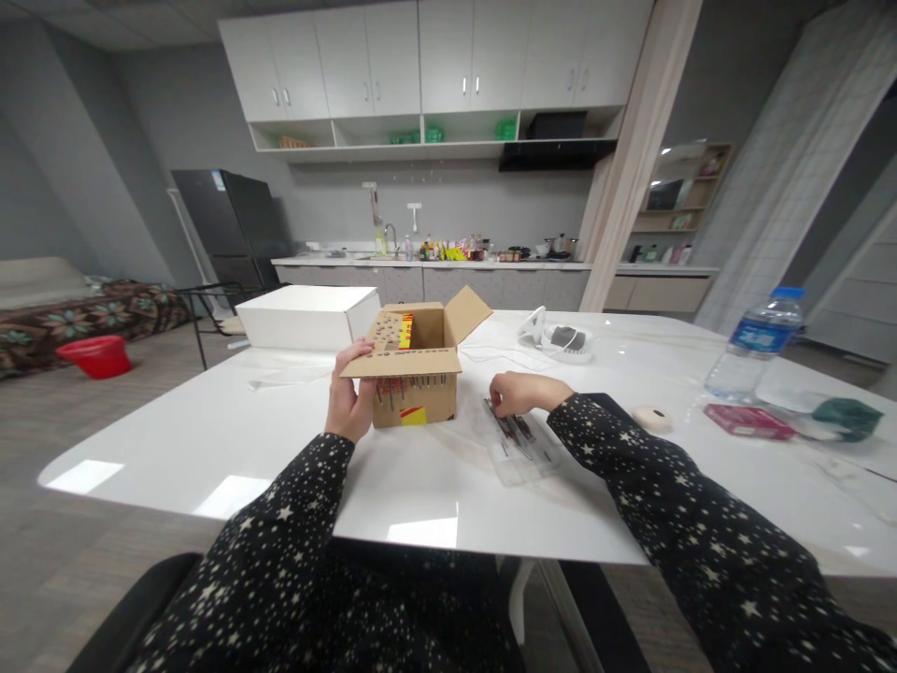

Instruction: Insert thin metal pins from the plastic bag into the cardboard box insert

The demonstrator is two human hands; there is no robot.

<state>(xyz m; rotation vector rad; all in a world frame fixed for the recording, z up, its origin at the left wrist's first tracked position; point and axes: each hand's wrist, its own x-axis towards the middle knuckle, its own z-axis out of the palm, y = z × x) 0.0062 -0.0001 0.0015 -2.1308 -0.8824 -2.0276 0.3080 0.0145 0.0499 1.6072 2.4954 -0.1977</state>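
Note:
An open cardboard box [420,404] stands on the white table in front of me. My left hand [352,393] grips the edge of its near flap, thumb below and fingers on top. Holes run in rows through the flaps, and several thin metal rods [401,389] hang down through the near one. Right of the box lies a clear plastic bag [529,467] with several slim dark sticks [517,432]; their exact kind is unclear. My right hand [522,393] is at the bag's far end, fingers pinched together at the sticks' tips. What they hold is hidden.
A white box [308,316] stands behind on the left, and a small white device [553,335] with a cable lies behind on the right. Farther right are a round pale case [651,418], a pink packet [748,421] and a water bottle [755,344].

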